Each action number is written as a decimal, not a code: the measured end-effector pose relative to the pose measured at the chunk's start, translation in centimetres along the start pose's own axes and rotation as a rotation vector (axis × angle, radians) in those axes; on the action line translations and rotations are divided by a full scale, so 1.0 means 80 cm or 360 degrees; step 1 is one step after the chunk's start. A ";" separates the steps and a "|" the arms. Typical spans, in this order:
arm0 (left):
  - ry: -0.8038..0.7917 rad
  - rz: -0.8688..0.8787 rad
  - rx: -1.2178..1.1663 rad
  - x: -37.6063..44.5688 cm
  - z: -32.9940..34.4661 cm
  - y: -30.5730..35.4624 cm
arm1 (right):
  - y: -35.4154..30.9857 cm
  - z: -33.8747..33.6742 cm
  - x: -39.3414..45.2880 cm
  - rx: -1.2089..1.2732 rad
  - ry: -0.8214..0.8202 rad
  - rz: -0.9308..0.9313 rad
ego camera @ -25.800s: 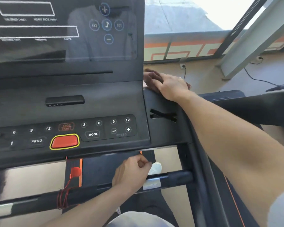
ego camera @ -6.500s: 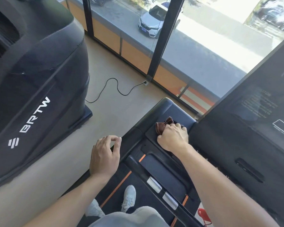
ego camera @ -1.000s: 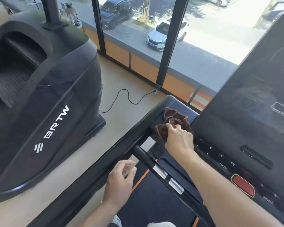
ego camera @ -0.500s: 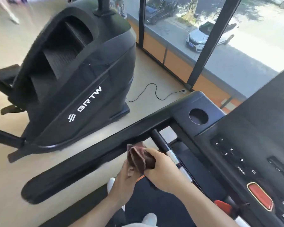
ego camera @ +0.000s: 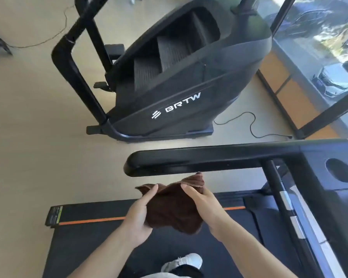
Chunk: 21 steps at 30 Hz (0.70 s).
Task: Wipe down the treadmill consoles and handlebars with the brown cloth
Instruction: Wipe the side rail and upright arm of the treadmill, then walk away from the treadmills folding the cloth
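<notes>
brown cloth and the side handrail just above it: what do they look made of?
Brown cloth: looks like soft terry or microfibre; matte, fuzzy nap, drapes in folds between the left hand and right hand, stitched hem at its top corner.
Side handrail: black, smooth, semi-gloss with soft highlights; probably moulded plastic or a coated cover, core not visible.

Both forearms reaching forward from the lower edge of view, converging toward the middle. Left hand (ego camera: 138,214) cupped beneath the brown cloth (ego camera: 172,207), thumb pressed over its upper left edge. Right hand (ego camera: 204,202) gripping the cloth's right side, thumb laid on top, fingers curled out of sight behind.
</notes>
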<state>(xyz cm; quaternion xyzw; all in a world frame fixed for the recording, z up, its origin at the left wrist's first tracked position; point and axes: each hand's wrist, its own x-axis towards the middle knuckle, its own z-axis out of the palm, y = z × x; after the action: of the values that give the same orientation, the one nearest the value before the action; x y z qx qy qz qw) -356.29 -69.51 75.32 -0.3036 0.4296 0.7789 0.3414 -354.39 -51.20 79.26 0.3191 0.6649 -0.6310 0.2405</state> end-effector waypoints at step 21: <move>0.1256 0.0488 -0.0518 -0.115 -0.504 0.140 | -0.017 0.514 0.109 -0.0785 -0.0483 0.0003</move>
<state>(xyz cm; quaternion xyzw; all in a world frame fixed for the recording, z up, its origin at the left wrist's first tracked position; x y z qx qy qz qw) -352.56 -111.79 69.48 -0.5598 0.4387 0.7027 -0.0200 -364.73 -90.98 70.23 0.1534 0.7545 -0.4906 0.4081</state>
